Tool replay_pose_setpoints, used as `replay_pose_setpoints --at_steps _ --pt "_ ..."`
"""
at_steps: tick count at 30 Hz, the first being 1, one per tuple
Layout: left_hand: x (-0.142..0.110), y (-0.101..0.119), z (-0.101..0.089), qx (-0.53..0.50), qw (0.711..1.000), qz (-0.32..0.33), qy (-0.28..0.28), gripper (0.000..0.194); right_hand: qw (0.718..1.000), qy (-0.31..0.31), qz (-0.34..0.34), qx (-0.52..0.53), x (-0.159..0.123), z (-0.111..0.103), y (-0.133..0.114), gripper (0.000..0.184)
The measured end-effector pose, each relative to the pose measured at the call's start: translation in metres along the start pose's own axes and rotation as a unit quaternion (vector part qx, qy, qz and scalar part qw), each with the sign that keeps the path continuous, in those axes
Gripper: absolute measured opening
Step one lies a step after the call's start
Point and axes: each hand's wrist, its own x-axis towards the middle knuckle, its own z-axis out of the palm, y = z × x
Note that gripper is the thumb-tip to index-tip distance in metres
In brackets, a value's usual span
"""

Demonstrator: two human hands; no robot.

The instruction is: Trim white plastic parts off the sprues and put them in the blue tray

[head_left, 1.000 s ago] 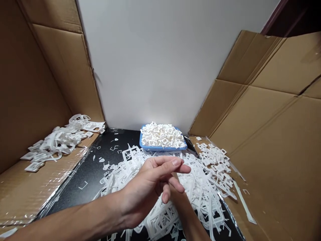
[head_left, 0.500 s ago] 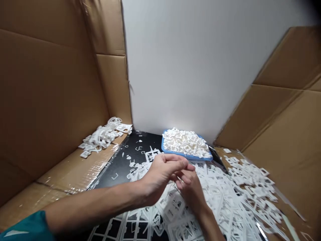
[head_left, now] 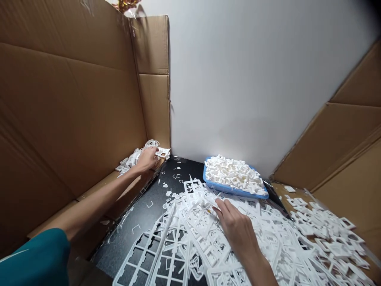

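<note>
My left hand (head_left: pixel 146 158) reaches far left onto a small heap of white plastic scrap (head_left: pixel 131 159) lying on a cardboard flap; its fingers curl down over the pieces. My right hand (head_left: pixel 236 225) rests on the big pile of white plastic frames (head_left: pixel 190 234) in the middle of the black table (head_left: pixel 143 216), fingers bent and pressed onto a frame, with a small thin tool tip showing under the fingertips. A blue tray (head_left: pixel 226 187) heaped with small white square parts stands just beyond the right hand, against the white wall.
Cardboard walls (head_left: pixel 74 111) enclose the left and right sides. More loose white square parts (head_left: pixel 324 230) lie spread on the right cardboard flap. Small white offcuts dot the black table near the back left.
My left hand left the right hand and moved out to the scrap heap at the far left. The right hand dropped onto the frame pile. The view swung left.
</note>
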Motion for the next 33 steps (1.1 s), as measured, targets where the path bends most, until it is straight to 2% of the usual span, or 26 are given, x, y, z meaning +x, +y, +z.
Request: replay_pose_setpoints --at_steps 4,8,10,13,16,18,20,23,26,29,33 --pt "0.017 -0.016 0.000 0.067 0.998 0.014 -0.010 0.030 1.000 -0.011 -0.002 0.010 0.009 -0.007 0.001 0.032" --pt "0.038 -0.028 0.010 0.093 0.994 0.037 -0.036 0.036 0.998 -0.025 -0.033 0.048 0.031 -0.030 -0.007 0.021" --pt "0.044 -0.032 0.014 0.091 0.993 0.051 -0.047 0.037 0.998 -0.017 -0.028 0.061 0.039 -0.042 -0.013 0.019" --pt "0.047 -0.034 0.013 0.070 0.994 0.071 -0.053 0.034 0.995 0.012 -0.002 0.098 0.040 -0.057 -0.017 0.031" --pt "0.041 -0.026 0.009 0.024 0.994 0.092 -0.054 0.022 0.988 0.048 0.031 0.144 0.032 -0.063 -0.013 0.041" --pt "0.029 -0.013 0.008 -0.023 0.991 0.114 -0.071 0.017 0.977 0.055 0.060 0.197 0.027 -0.065 -0.009 0.031" --pt "0.010 0.006 0.011 -0.080 0.979 0.146 -0.116 0.022 0.957 0.046 0.096 0.272 0.023 -0.064 -0.004 0.019" --pt "-0.032 0.040 0.023 -0.174 0.945 0.186 -0.207 0.030 0.914 0.058 0.166 0.366 0.020 -0.059 -0.001 0.014" --pt "-0.077 0.067 0.043 -0.387 0.840 0.154 -0.349 0.031 0.886 0.099 0.230 0.390 0.015 -0.050 -0.003 0.014" --pt "-0.112 0.081 0.066 -0.504 0.772 0.080 -0.379 0.033 0.879 0.100 0.277 0.374 0.006 -0.041 -0.009 0.020" --pt "-0.132 0.084 0.084 -0.588 0.719 -0.014 -0.371 0.035 0.892 0.085 0.299 0.328 -0.008 -0.034 -0.018 0.022"
